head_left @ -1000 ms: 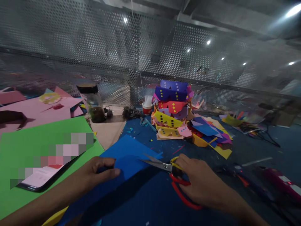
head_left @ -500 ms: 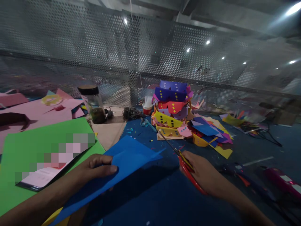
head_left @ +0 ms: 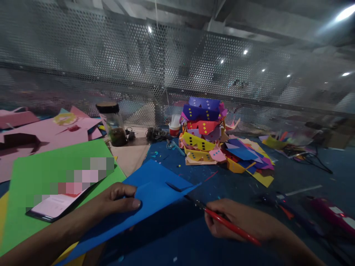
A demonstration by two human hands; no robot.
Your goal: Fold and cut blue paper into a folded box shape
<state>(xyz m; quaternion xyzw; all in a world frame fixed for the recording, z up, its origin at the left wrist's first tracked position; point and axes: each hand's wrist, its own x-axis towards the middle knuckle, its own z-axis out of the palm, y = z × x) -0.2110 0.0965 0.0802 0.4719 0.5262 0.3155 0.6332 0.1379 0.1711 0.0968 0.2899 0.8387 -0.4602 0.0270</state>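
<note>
My left hand (head_left: 118,201) pinches the near side of a blue paper sheet (head_left: 155,184) and holds it lifted off the table. My right hand (head_left: 238,221) is closed round the red handles of a pair of scissors (head_left: 210,212). The scissor blades point left and meet the right edge of the blue sheet. A phone (head_left: 52,205) with a lit screen lies on a green sheet (head_left: 41,166) to the left of my left hand.
A pile of coloured folded paper pieces (head_left: 205,133) stands beyond the blue sheet, with loose offcuts (head_left: 249,155) to its right. A dark-lidded glass jar (head_left: 112,123) and pink sheets (head_left: 41,135) are at the back left. A perforated metal screen (head_left: 166,74) closes the far side.
My right hand took up the scissors from the table, swung them upward, then brought the blades to the blue sheet's right edge. My left hand kept its grip on the sheet.
</note>
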